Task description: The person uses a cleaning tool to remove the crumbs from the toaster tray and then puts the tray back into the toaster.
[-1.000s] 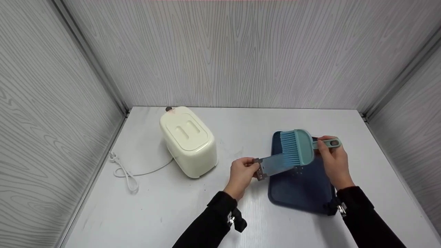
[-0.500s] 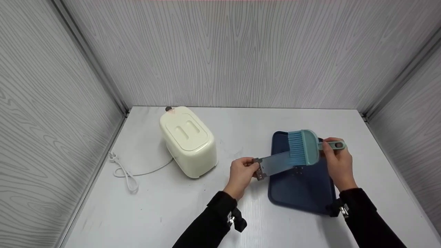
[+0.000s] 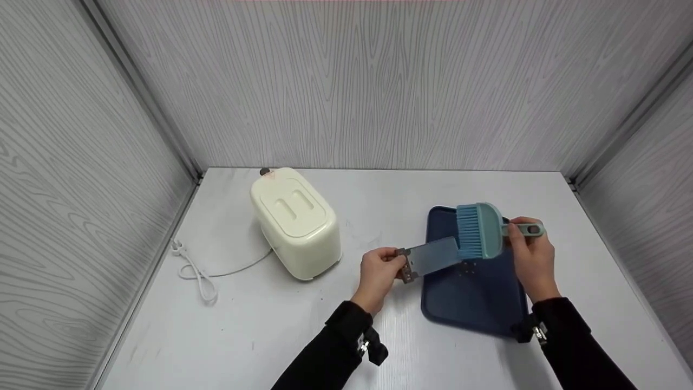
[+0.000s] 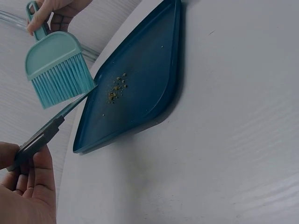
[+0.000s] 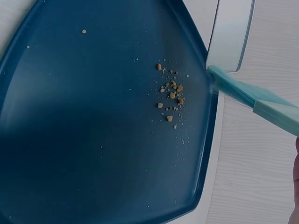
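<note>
My left hand [image 3: 376, 276] pinches the brown end of a thin, flat crumb tray [image 3: 433, 257], which slants out over the left side of a dark blue serving tray [image 3: 471, 311]. By its handle, my right hand [image 3: 533, 265] grips a teal hand brush [image 3: 491, 230]. Its bristles [image 4: 64, 80] touch or nearly touch the crumb tray's free end, above the blue tray's edge. Brown crumbs [image 5: 173, 95] lie in a loose cluster on the blue tray, with finer specks scattered around them. In the right wrist view, only a sliver of the right hand shows.
Left of the hands a cream toaster [image 3: 295, 222] with a closed lid stands on the white table [image 3: 243, 336]. Its white cord [image 3: 238, 268] runs left to a bundled plug [image 3: 178, 248]. Grey wood-grain panels [image 3: 379, 81] wall in the back and both sides.
The right hand has drawn the brush rightward along the crumb tray, from over its surface to its free end. My left hand and the blue tray have stayed in place.
</note>
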Motion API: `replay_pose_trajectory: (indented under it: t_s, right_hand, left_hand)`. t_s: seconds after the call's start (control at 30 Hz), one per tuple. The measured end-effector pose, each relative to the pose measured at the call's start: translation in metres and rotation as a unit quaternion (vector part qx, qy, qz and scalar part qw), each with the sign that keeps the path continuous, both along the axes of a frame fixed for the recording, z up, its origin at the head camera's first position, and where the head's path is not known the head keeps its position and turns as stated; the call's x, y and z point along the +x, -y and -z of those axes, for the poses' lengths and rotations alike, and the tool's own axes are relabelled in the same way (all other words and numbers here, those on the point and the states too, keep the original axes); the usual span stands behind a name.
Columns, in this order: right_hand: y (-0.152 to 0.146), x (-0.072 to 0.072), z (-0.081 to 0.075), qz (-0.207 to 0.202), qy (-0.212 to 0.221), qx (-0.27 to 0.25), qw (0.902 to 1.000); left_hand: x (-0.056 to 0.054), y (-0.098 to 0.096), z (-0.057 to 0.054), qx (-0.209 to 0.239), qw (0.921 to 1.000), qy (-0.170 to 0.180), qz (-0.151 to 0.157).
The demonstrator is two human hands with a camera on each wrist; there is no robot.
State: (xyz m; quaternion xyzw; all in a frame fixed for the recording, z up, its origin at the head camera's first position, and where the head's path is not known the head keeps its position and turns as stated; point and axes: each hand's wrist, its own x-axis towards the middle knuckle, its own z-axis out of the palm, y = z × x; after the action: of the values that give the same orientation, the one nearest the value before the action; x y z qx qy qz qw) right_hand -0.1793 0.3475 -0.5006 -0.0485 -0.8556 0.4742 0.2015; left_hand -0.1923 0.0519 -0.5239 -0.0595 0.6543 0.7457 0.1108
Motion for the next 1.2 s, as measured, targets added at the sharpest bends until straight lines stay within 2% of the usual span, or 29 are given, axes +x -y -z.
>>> replay_pose_trajectory:
  t_s: [0.27, 0.4, 0.6, 0.8, 1.07, 1.2]
  right_hand:
    - [0.005, 0.000, -0.005, 0.037, -0.027, -0.032, 0.9985]
    - [0.011, 0.001, -0.011, 0.039, -0.038, -0.054, 0.9970]
    - [0.023, 0.002, -0.021, -0.013, -0.052, -0.143, 0.9883]
    - [0.035, 0.002, -0.027, -0.064, -0.061, -0.179, 0.9800]
    - [0.046, 0.003, -0.026, -0.123, -0.066, -0.237, 0.9615]
    - [0.050, 0.004, -0.025, -0.144, -0.062, -0.241, 0.9576]
  left_hand:
    - [0.001, 0.001, -0.001, -0.006, 1.0000, 0.002, -0.001]
    - [0.001, 0.000, -0.001, -0.003, 1.0000, 0.002, -0.002]
    - [0.001, 0.000, -0.001, 0.000, 1.0000, 0.005, -0.007]
    - [0.002, 0.000, -0.002, 0.000, 0.9999, 0.012, -0.002]
    - [0.002, 0.000, -0.003, -0.003, 0.9999, 0.017, 0.001]
    - [0.002, 0.000, -0.003, -0.008, 0.9999, 0.013, 0.002]
